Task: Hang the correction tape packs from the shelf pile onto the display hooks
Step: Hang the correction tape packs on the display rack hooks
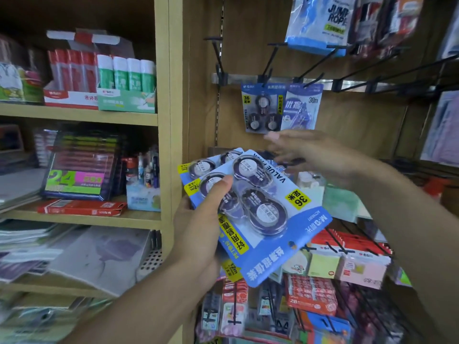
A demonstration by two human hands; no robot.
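Note:
My left hand (pixel 198 227) grips a small stack of blue correction tape packs (pixel 260 219), held upside down and tilted, thumb pressed on the top pack's clear blister. Each pack shows three round purple tapes and a yellow "36" label. My right hand (pixel 305 152) hovers open and blurred just above and behind the stack, holding nothing. One matching correction tape pack (pixel 260 108) hangs on a black display hook (pixel 268 63) on the wooden back panel, directly above my right hand. Beside it hangs a different blue "30m" pack (pixel 301 108).
Several bare black hooks (pixel 387 60) stick out from the metal rail (pixel 320 81) to the right. A jump rope pack (pixel 323 23) hangs higher up. Sticky notes and erasers (pixel 347 264) hang below. Wooden shelves on the left hold glue stick boxes (pixel 99 80) and marker sets (pixel 79 165).

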